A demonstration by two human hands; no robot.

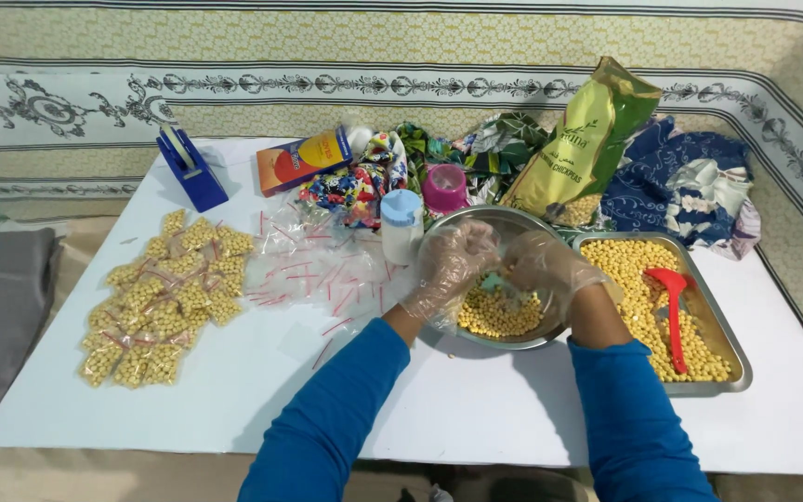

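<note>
– Where are our hands?

– Both over the steel bowl, in clear plastic gloves. Our left hand hovers above the bowl's left rim; our right hand is above its middle. The fingertips of both meet over the chickpeas in the bowl.

– Do we hold anything?

– Between the two sets of fingertips there is a small pale teal thing, pinched from both sides. The gloves blur it, so we cannot tell what it is. Both hands are curled, fingers bent inward and nearly closed around that spot.

– And the chickpeas?

– They lie in the bowl's bottom, just below our fingers, mostly toward the near side. We cannot tell whether the fingertips touch them.

– What else is about us?

– Just right of the bowl a tray of more chickpeas with a red scoop lying in it. Left on the white table, loose empty bags, then a heap of filled bags. Behind the bowl, a white bottle, a pink cup and a green-yellow packet.
</note>
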